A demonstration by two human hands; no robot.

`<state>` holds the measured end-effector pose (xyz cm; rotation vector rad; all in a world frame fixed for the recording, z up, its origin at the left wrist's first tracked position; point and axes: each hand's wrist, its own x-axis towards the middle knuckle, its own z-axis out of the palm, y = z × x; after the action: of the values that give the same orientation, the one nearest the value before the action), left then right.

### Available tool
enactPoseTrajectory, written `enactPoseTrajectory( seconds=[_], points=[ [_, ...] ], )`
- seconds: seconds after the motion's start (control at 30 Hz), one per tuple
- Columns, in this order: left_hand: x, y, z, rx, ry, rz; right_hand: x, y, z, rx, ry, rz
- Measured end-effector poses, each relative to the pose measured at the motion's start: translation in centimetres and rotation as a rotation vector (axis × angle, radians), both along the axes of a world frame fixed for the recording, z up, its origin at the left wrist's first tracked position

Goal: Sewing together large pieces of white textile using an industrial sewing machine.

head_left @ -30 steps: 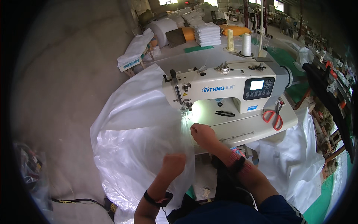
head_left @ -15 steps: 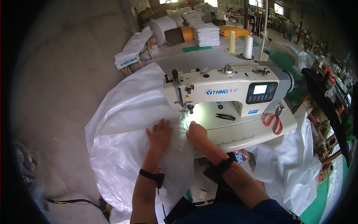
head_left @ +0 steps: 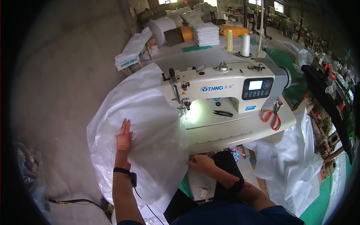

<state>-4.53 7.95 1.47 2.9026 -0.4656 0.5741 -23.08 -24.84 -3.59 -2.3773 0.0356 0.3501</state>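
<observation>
A large white plastic sheet (head_left: pixel 150 150) spreads over the left end of the table and hangs toward me. Its right edge runs under the needle area of a white sewing machine (head_left: pixel 217 84), where a lamp glows. My left hand (head_left: pixel 124 140) lies flat on the sheet, well left of the needle, fingers stretched out. Below the table's front edge, my right hand (head_left: pixel 202 164) is closed, its fingertips pinching the sheet's right edge. Black thread snips (head_left: pixel 222 113) lie on the machine bed, and red-handled scissors (head_left: pixel 272 117) rest at its right end.
Two thread cones, one cream (head_left: pixel 229 40) and one white (head_left: pixel 245 45), stand behind the machine. Farther back is a stack of folded white sheets (head_left: pixel 206 34). More white sheeting (head_left: pixel 285 161) hangs at the right. A black cable (head_left: pixel 77 201) runs along the floor.
My left hand has slid left across the sheet, away from the needle. My right hand has come down from beside the needle to the sheet's edge below the table front.
</observation>
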Motion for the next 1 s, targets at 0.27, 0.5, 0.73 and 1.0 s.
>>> enactPoseTrajectory(
  seconds=[0.27, 0.5, 0.73, 1.0],
  points=[
    [-7.8, -6.9, -0.8, -0.064, 0.004, -0.555, -0.2, 1.8, -3.1, 0.937, 0.252, -0.121],
    [-2.9, 0.6, -2.5, 0.014, 0.075, -0.099, -1.5, 0.9, -2.2, 1.050, 0.307, -0.150],
    [-7.3, -11.4, 2.7, -0.003, -0.158, -0.409, -1.4, 1.6, -2.0, 0.944, 0.189, -0.129],
    [-8.8, -20.4, -1.8, 0.209, 0.054, -0.324, -0.4, 2.8, -3.7, 1.026, 0.003, -0.277]
  ],
)
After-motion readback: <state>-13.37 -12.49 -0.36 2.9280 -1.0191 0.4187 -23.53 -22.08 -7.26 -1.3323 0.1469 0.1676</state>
